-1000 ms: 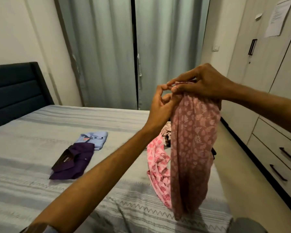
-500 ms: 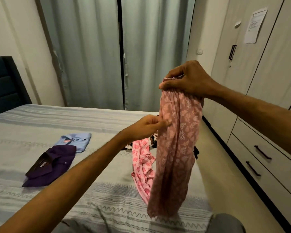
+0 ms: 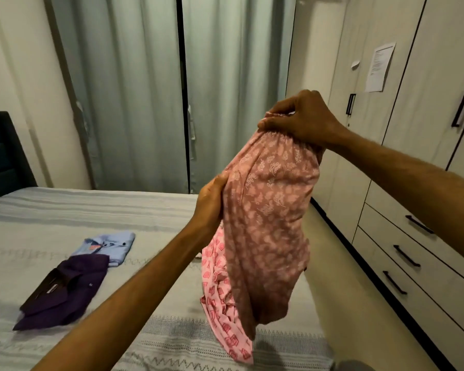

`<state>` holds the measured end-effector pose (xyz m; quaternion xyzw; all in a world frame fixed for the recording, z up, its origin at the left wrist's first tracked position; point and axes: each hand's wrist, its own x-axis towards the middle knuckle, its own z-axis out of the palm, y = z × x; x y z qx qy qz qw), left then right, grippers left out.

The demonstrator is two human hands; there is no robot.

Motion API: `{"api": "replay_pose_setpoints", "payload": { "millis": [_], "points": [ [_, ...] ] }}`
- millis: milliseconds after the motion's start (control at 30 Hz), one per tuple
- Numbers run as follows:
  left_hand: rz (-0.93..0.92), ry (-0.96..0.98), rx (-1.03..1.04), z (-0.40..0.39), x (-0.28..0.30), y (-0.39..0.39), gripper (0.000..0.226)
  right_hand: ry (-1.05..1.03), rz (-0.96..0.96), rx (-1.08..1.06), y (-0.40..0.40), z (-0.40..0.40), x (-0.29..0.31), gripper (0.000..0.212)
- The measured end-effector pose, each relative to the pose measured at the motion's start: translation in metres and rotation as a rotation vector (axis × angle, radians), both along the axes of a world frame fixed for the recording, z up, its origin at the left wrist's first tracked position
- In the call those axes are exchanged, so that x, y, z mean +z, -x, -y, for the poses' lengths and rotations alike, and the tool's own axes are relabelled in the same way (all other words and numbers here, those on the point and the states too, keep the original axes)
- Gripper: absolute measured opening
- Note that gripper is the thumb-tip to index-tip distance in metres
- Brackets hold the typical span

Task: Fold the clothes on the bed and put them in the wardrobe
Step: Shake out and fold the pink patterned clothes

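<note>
Head view: my right hand (image 3: 303, 117) pinches the gathered top of a dusty-pink floral garment (image 3: 268, 223), held up over the bed (image 3: 145, 210), while my left hand (image 3: 212, 199) grips its side edge beside the wardrobe (image 3: 426, 129).

Just the one cam here, strapped to the person's head, looking forward and tilted down across the bed (image 3: 97, 210) toward the curtains (image 3: 134, 89) on the far wall. Wide-angle, so the wardrobe (image 3: 426, 116) bends along the right edge. Both forearms come in from the bottom, hands close to the lens.
</note>
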<state>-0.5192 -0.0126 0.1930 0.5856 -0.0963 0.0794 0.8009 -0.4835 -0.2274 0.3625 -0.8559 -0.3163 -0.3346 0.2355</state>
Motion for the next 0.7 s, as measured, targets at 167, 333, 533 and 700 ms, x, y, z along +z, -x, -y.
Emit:
{"api": "replay_pose_setpoints", "payload": {
  "millis": [167,333,533,700],
  "points": [
    [0.34,-0.425,-0.079,-0.02,-0.002,0.012,0.027,-0.046,-0.02,-0.023,-0.002,0.015,-0.001,0.036],
    [0.522,-0.893,-0.089,-0.031,-0.024,0.003,0.031,-0.026,-0.02,-0.006,0.007,0.008,-0.001,0.035],
    [0.428,-0.846,-0.075,-0.04,-0.092,-0.004,0.022,0.035,-0.018,0.03,0.02,-0.009,0.006,0.035],
    [0.077,-0.316,0.029,-0.04,-0.095,0.011,0.045,0.059,0.01,-0.02,0.018,-0.007,0.02,0.037]
  ]
}}
